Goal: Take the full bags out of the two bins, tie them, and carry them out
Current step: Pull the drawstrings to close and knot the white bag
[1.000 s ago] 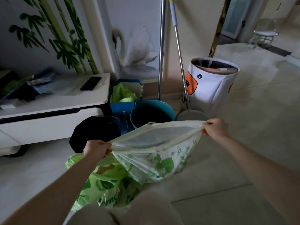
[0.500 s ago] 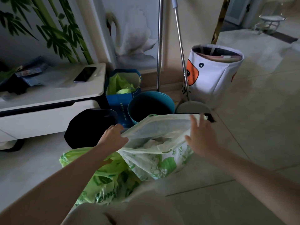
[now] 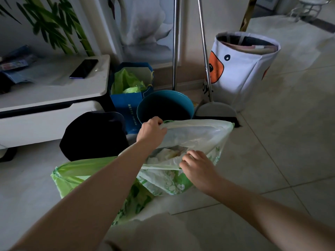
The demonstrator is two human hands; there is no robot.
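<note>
fingers of the left hand [image 3: 151, 130] are curled and pressed together on the far rim of the white printed bag [image 3: 183, 156]; the rim is pinched and held up. fingers of the right hand [image 3: 197, 168] are bent and bunched at the near rim of the same bag, its film gripped at the fingertips. the bag mouth is held open between the two hands; crumpled pale waste is seen inside. the bag is held above the tiled floor [image 3: 272, 142], just in front of the teal bin [image 3: 164, 105]. a green bag [image 3: 76, 176] lies on the floor under the left forearm, beside the black bin [image 3: 94, 134]. a blue paper bag [image 3: 129, 98] stands behind the bins, a white fabric basket [image 3: 241, 69] to the right.
</note>
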